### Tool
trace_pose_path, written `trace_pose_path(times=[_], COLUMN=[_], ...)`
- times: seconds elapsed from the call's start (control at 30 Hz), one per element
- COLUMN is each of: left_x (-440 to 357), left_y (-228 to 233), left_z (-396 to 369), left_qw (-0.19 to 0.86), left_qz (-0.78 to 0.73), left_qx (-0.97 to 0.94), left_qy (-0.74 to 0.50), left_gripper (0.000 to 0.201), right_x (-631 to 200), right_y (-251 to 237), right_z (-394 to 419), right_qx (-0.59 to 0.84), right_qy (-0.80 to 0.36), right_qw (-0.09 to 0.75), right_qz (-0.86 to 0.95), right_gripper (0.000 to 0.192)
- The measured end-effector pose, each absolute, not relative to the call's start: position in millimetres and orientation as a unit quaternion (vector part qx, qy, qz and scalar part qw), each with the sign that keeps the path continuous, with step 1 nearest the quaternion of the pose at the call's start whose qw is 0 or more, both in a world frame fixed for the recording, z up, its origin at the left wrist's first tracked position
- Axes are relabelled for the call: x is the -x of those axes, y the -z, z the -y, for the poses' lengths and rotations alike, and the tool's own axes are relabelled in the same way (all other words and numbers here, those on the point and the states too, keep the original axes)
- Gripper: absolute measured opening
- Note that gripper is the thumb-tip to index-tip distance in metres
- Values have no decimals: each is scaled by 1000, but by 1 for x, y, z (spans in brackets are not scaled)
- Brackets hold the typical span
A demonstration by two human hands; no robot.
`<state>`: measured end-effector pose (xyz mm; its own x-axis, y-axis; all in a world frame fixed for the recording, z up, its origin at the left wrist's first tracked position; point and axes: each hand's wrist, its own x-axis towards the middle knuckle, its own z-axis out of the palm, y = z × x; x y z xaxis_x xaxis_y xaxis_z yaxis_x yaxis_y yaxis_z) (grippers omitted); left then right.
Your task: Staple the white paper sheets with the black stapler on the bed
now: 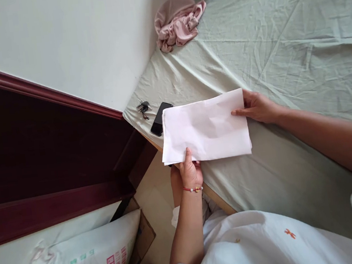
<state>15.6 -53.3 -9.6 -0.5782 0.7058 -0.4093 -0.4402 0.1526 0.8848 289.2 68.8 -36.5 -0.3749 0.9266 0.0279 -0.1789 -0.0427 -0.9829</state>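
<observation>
A folded white sheet of paper (207,128), in layers, is held above the edge of the cloth-covered surface. My left hand (191,171), with a red beaded bracelet at the wrist, grips its lower left edge, thumb on top and the fingers underneath, mostly hidden. At the right edge, my right hand (259,105) pinches the paper between the thumb in front and fingers behind. Beside the paper's left edge lies a black phone (159,120), partly covered by it.
A bunch of keys (144,107) lies near the corner of the green sheet (282,54). Crumpled pink cloth (178,22) rests by the white wall (87,36). A dark red wooden panel (45,139) stands left. Below it are a printed white sack (91,253) and a cardboard box (146,230).
</observation>
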Motion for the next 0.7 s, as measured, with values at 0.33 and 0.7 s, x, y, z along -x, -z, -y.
trace_pose_path(times=[0.33, 0.7], left_x=[-12, -37], left_y=[-4, -11], left_z=[60, 66], left_qw=[415, 384], left_qz=[-595, -540], left_qx=[-79, -211], left_qy=[-684, -718], left_gripper=[39, 51], right_x=[-287, -299], right_y=[47, 28], right_z=[-74, -64], right_qx=[436, 264], right_qy=[-487, -741], right_qw=[444, 348], right_qz=[613, 510], right_gripper=[83, 46])
